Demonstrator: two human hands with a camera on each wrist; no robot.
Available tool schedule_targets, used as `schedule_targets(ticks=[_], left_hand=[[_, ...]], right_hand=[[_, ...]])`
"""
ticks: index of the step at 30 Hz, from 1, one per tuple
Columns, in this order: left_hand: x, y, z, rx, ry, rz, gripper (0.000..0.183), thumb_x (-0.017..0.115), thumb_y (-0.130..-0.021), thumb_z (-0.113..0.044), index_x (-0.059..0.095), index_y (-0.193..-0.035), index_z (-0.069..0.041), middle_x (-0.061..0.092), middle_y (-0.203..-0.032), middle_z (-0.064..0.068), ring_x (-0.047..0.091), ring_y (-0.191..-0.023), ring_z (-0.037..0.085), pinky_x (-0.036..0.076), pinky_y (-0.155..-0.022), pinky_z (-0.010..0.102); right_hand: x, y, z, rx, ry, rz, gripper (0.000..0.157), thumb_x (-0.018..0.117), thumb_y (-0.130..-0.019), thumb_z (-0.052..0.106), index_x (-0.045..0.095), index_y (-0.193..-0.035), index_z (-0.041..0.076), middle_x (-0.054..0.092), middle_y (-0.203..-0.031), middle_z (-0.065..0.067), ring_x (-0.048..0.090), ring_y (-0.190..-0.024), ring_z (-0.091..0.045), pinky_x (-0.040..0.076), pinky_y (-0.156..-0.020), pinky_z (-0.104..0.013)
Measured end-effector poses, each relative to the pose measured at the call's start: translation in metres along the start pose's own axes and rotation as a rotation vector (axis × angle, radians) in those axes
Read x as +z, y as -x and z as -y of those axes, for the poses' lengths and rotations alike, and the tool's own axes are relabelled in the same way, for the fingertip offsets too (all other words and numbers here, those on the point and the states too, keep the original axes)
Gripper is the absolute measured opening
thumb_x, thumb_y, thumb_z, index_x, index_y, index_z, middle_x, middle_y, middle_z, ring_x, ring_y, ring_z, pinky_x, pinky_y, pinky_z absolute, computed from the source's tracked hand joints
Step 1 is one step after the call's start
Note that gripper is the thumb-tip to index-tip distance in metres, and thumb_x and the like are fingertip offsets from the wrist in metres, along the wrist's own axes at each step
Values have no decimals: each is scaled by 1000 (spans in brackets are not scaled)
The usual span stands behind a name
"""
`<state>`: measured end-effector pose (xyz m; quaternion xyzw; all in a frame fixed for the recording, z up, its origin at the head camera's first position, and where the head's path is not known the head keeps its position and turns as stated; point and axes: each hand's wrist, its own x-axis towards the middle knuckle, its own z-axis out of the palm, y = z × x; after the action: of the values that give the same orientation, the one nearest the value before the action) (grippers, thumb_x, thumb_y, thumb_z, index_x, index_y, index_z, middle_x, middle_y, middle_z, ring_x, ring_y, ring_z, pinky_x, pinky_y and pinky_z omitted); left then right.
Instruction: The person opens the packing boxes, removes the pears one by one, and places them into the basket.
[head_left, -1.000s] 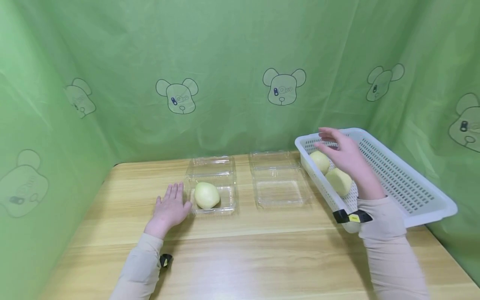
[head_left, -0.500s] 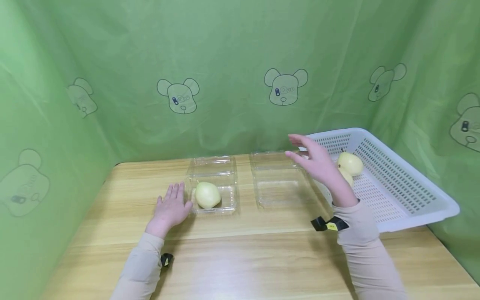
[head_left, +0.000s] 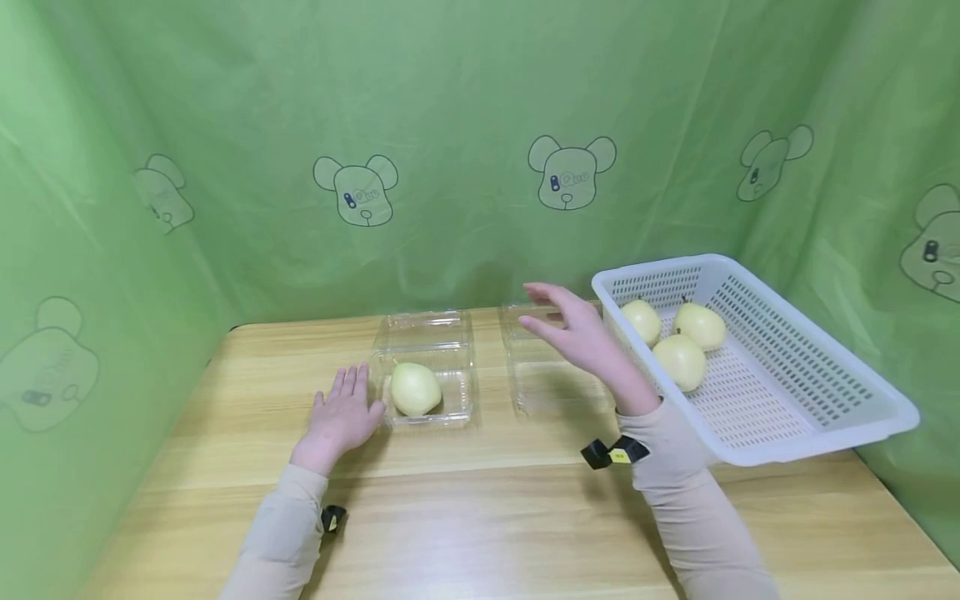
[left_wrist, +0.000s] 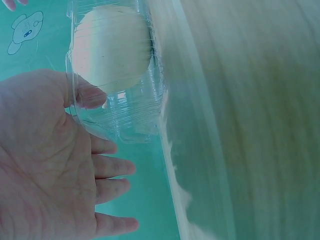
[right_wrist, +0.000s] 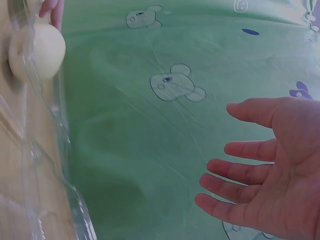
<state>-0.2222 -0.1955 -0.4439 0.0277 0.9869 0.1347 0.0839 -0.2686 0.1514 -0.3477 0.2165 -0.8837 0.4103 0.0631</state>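
Note:
My left hand [head_left: 343, 417] lies flat with straight fingers on the table, left of a clear plastic clamshell box [head_left: 454, 393]. In the left wrist view its thumb [left_wrist: 91, 97] is right at the box's edge. Inside that open-lidded box sits one pale yellow pear [head_left: 415, 390]. My right hand [head_left: 581, 337] holds nothing; its fingers are spread and relaxed over a second clear clamshell box [head_left: 551, 387], partly covering it. In the right wrist view the right hand's palm [right_wrist: 305, 165] shows bare.
A white perforated basket [head_left: 780, 408] stands at the right with three pears [head_left: 680, 362] in its left part. Green curtain [head_left: 465, 100] with bear faces encloses the wooden table [head_left: 465, 525] at the back and sides.
My right hand has moved left from above the basket to over the second clamshell box, uncovering the pears in the basket. The left hand and its nearby pear stay put.

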Motion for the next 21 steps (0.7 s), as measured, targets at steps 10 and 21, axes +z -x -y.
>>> schedule_targets(ticks=[10, 21], left_hand=[[2, 0, 1, 0, -6, -8, 72, 31, -101, -40, 8, -155, 0, 10, -162, 22, 7, -151, 42, 11, -117, 69], [2, 1, -1, 2, -2, -18, 71, 31, -101, -40, 8, -156, -1, 11, -162, 22, 7, -151, 42, 10, -117, 69]], right_hand=[[26, -6, 12, -13, -11, 55, 58, 63, -94, 27, 44, -144, 6, 50, -144, -18, 50, -130, -34, 45, -108, -49], [61, -14, 17, -64, -11, 95, 58, 65, -92, 29, 46, -142, 5, 54, -141, -16, 52, -128, -34, 47, -106, -48]])
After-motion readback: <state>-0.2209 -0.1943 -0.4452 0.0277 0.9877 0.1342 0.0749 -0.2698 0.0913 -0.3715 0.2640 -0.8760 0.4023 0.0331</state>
